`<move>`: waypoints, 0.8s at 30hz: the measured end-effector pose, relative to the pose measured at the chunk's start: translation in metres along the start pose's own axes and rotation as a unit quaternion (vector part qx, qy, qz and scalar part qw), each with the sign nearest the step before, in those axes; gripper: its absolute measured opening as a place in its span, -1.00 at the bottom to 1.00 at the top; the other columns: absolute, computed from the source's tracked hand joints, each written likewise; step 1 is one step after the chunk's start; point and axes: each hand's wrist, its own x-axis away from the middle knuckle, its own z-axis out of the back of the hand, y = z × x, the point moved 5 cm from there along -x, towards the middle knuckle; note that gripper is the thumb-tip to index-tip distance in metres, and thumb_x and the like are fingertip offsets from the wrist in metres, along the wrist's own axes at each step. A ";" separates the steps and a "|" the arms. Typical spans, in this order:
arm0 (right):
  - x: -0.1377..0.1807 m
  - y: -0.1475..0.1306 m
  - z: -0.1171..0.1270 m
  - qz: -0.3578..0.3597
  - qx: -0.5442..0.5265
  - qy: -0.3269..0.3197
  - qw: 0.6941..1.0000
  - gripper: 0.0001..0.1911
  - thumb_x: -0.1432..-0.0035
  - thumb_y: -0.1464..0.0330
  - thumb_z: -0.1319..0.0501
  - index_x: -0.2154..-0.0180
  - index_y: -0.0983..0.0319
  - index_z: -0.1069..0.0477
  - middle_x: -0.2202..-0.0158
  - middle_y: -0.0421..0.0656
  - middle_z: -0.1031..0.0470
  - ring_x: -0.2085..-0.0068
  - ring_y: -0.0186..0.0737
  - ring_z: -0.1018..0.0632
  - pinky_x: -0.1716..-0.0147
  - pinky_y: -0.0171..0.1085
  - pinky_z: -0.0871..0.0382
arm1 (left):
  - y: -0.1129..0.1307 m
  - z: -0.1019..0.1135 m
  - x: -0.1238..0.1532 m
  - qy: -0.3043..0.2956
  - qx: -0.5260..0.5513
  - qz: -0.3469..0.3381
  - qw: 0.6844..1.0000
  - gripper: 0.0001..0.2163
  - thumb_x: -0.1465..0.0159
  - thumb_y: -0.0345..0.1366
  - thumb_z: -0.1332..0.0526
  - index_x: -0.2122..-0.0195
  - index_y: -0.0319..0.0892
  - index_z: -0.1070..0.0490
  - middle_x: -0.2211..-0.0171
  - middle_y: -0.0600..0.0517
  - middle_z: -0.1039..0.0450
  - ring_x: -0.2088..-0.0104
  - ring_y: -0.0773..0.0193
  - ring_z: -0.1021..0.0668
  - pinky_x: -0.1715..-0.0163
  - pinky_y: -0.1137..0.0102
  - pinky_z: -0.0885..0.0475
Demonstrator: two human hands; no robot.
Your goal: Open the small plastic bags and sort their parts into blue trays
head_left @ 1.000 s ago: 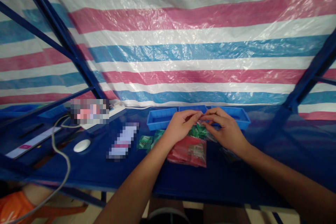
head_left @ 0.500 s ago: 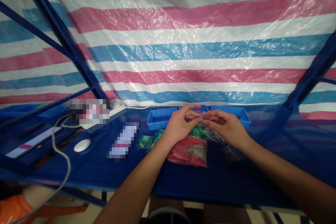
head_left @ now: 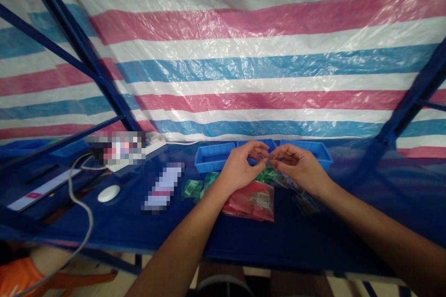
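Fingertip to fingertip, my left hand (head_left: 242, 167) and my right hand (head_left: 299, 169) meet above the table. Both are closed in a pinch, and whatever lies between the fingertips is too small to make out. Beneath my left wrist is a stack of red plastic packets (head_left: 249, 204) with pale contents. Green packets (head_left: 267, 175) show just under the fingers, partly hidden by the hands. Dark clear packets (head_left: 304, 199) lie beneath my right hand. Another green packet (head_left: 193, 188) rests farther left, beside more green ones partly behind my left forearm.
Behind my hands stand blue trays: a left tray (head_left: 214, 160), a middle one (head_left: 256, 145) and a right one (head_left: 322, 155). To the left lie a blurred-out phone-shaped object (head_left: 163, 188), a white mouse (head_left: 108, 193) and a white cable (head_left: 73, 195). A person's orange sleeve (head_left: 21, 276) shows at lower left.
My left hand has dropped slightly, its fingers lower. The pinkish clear piece seen between the fingertips before no longer shows clearly. The packets and trays stay in place.
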 end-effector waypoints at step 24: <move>0.010 -0.019 0.001 0.111 0.112 0.040 0.987 -0.85 -0.38 0.23 -0.27 0.16 0.08 -0.62 0.04 -0.08 -0.60 0.09 -0.05 -0.63 0.08 -0.07 -0.58 | 0.011 0.003 0.001 0.007 -0.061 -0.047 0.997 -0.79 -0.40 -0.22 -0.32 0.01 -0.15 -0.65 -0.01 -0.16 -0.64 0.01 0.11 -0.66 0.00 0.26 -0.60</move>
